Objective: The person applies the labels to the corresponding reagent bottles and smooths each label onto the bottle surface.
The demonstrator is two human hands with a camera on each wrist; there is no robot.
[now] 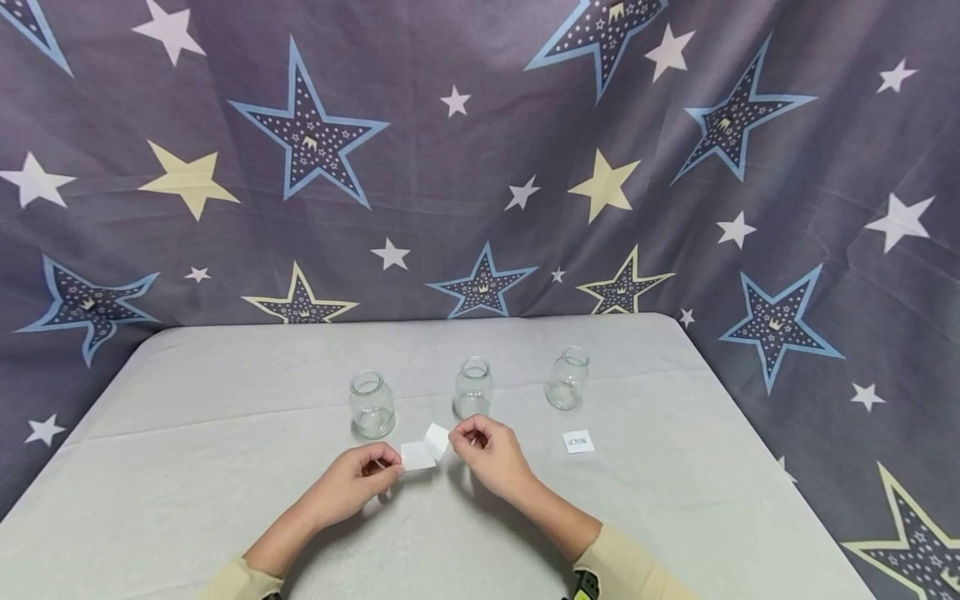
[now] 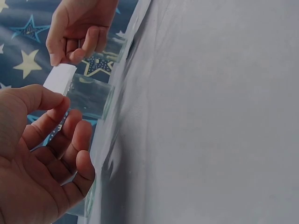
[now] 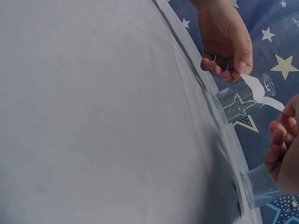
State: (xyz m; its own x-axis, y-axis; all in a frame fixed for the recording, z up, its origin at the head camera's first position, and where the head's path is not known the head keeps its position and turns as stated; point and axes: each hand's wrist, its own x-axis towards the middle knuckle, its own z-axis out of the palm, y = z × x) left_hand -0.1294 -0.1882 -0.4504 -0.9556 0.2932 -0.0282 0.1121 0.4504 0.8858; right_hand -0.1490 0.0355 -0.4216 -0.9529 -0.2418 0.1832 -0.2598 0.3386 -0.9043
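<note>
My left hand pinches one edge of a small white paper label between thumb and forefinger. Opposite it, my right hand grips the other end with its fingertips. The label stands as two flaps that meet at an angle, as the right wrist view also shows. Both hands are in front of the left glass jar and the middle glass jar. In the left wrist view the label spans the gap from thumb to the right hand's fingers. No writing shows on it.
Farther right stands a third open glass jar. A white square label with dark handwriting lies in front of it. The pale cloth-covered table ends at a star-patterned curtain behind and to the sides.
</note>
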